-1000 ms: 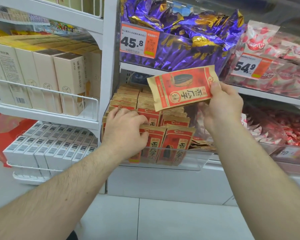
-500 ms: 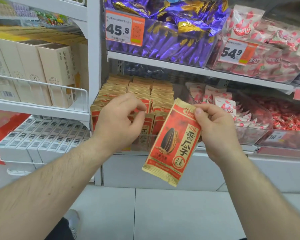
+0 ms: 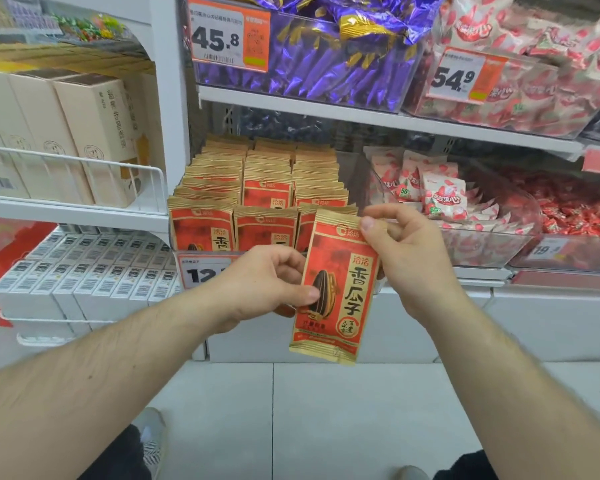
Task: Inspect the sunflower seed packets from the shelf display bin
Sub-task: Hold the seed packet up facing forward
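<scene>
Right hand (image 3: 409, 258) pinching the top right corner of one sunflower seed packet (image 3: 336, 289) between thumb and forefinger, other fingers loosely curled behind. Left hand (image 3: 267, 289) gripping the same packet's left edge partway down, thumb pressed on the printed seed, fingers curled behind. Held upright, slightly tilted, printed face toward the camera, out in front of the display bin (image 3: 201, 256) at the shelf's front edge, presumably so the label can be read. Two-point hold probably to keep the thin foil flat and steady. Remaining packets (image 3: 267, 188) standing in three tight rows inside the bin, faces forward, easy to lift one at a time. Price tag (image 3: 201, 271) clipped to the bin front, partly hidden by the left hand. Purple-wrapped sweets (image 3: 326, 57) in a bin on the shelf above; pink and red sweets (image 3: 444, 199) in the bin just right. Back of the packet not yet shown, so turning it over seems the likely next need.
</scene>
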Motion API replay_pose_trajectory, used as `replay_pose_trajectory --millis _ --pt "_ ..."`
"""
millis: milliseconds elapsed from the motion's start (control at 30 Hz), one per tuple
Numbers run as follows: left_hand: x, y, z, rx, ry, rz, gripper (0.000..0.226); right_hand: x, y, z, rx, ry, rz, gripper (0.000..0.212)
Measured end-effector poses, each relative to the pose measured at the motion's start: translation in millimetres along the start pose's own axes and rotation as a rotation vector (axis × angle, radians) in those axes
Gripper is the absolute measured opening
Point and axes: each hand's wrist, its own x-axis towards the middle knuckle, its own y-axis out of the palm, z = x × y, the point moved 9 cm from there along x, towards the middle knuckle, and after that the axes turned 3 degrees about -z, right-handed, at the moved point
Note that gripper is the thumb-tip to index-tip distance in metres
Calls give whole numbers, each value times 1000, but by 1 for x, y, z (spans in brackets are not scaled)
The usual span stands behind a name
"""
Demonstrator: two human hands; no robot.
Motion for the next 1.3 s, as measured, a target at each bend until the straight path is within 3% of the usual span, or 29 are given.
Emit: replay_pose_trajectory --millis 200,367,1300 --pt "-1 -4 -3 -30 32 -58 20 4 -6 -14 -20 62 -33 31" --pt "0 -5 -5 -54 54 -82 19 4 -5 -20 -41 73 -10 40" --pt "-1 -29 -8 -218 66 -218 15 -12 17 -23 -245 96 293 33"
